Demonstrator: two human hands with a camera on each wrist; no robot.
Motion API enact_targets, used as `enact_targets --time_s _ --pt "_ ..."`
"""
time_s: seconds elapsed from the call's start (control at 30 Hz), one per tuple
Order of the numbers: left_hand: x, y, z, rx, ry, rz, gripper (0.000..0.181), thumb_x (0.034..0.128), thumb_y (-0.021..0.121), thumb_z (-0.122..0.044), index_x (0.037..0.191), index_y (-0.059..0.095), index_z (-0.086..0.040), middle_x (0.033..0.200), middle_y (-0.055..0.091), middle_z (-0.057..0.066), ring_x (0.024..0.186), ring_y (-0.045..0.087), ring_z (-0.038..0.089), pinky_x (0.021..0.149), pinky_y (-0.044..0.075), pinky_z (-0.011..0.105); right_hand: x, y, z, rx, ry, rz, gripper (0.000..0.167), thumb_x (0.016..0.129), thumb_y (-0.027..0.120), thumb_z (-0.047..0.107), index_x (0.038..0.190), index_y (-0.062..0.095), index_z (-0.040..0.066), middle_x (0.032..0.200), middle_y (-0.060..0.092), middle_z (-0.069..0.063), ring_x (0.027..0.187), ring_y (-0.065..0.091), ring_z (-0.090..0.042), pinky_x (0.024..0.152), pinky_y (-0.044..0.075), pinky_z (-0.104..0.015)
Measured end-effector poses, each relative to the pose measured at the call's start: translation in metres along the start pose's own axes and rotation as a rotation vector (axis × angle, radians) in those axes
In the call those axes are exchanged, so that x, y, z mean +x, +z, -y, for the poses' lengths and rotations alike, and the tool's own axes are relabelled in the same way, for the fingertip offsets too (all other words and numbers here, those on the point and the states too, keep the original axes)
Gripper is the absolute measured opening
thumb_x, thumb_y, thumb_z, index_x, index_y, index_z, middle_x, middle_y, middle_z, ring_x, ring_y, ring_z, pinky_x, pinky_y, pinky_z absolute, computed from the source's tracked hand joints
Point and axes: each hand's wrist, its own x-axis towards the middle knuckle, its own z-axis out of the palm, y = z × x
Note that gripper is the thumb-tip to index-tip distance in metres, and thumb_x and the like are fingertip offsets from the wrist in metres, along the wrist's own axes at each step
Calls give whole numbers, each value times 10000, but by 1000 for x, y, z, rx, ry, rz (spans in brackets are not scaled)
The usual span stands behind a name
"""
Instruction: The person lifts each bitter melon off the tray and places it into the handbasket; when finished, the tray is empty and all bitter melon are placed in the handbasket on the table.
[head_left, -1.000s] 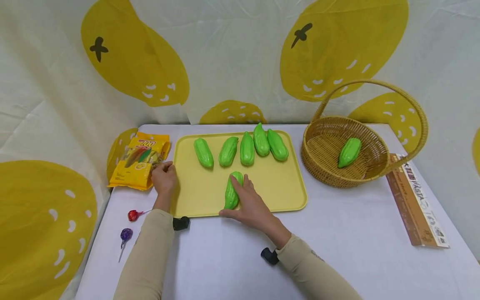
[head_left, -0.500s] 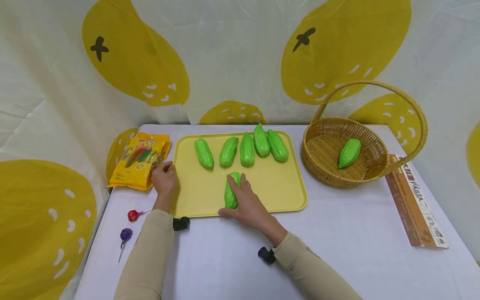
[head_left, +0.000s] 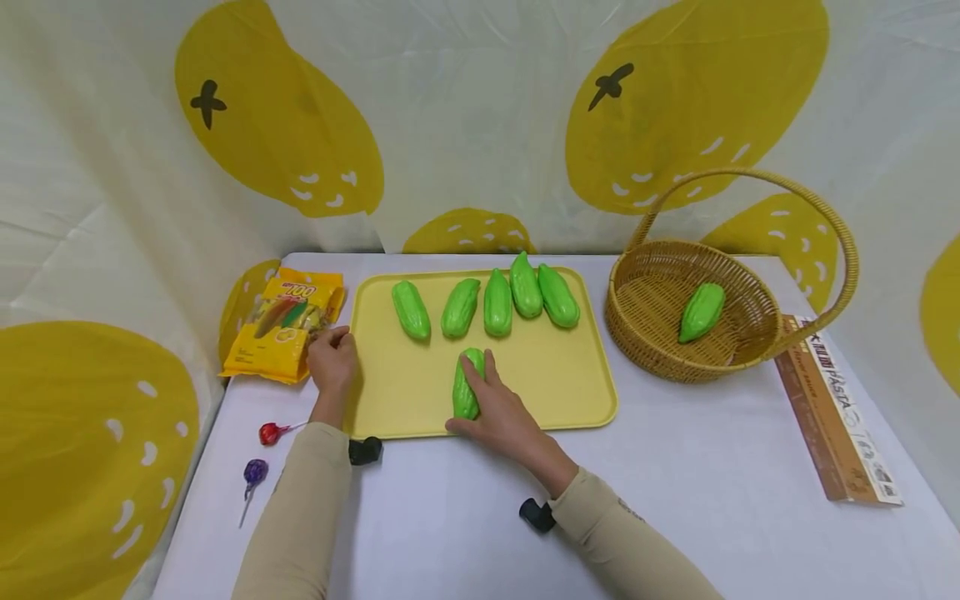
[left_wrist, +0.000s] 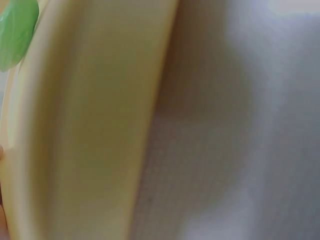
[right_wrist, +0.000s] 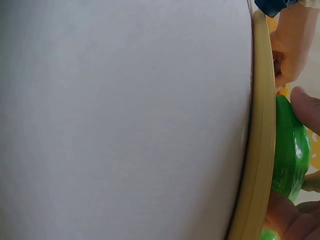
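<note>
In the head view my right hand [head_left: 501, 415] holds a glossy green bitter melon [head_left: 465, 393] near the front of the yellow tray [head_left: 551, 375], with thumb and fingers on both its sides. The right wrist view shows the same bitter melon [right_wrist: 290, 150] between thumb and fingers, just past the tray's rim [right_wrist: 262, 130]. My left hand [head_left: 332, 362] has curled fingers at the tray's left rim and appears to grip it. Its fingers barely enter the left wrist view, where the tray wall [left_wrist: 105, 120] fills much of the frame. Several bitter melons [head_left: 498, 304] lie along the tray's back.
Right of the tray stands a wicker basket [head_left: 637, 350] with a tall handle, one bitter melon [head_left: 702, 312] inside. A pasta box [head_left: 836, 417] lies beside it. On the left are a yellow candy bag [head_left: 281, 329], a red lollipop [head_left: 270, 433] and a purple lollipop [head_left: 255, 472].
The head view has shifted slightly. My right hand stays on the bitter melon, which stands almost where it was. My left hand keeps its place at the tray's left rim.
</note>
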Motion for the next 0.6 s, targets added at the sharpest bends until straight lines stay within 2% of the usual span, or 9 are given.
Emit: enact_targets --time_s 0.33,0.6 --pt "-1 0 -1 -1 2 -1 327 1034 520 -149 1280 676 0 1276 662 227 1142 582 366 1062 481 481 -4 -3 1 -10 -10 -1 1024 831 846 365 1636 241 179 1678 73 -310 1293 535 -541 1056 416 -703" --pt "0 0 1 0 -11 -11 320 1038 526 -146 1286 677 -11 1291 660 206 1137 575 346 1070 477 466 -10 -17 6 3 -38 -15 1009 842 835 371 1636 242 184 1688 66 -285 1335 513 -513 1050 423 -696"
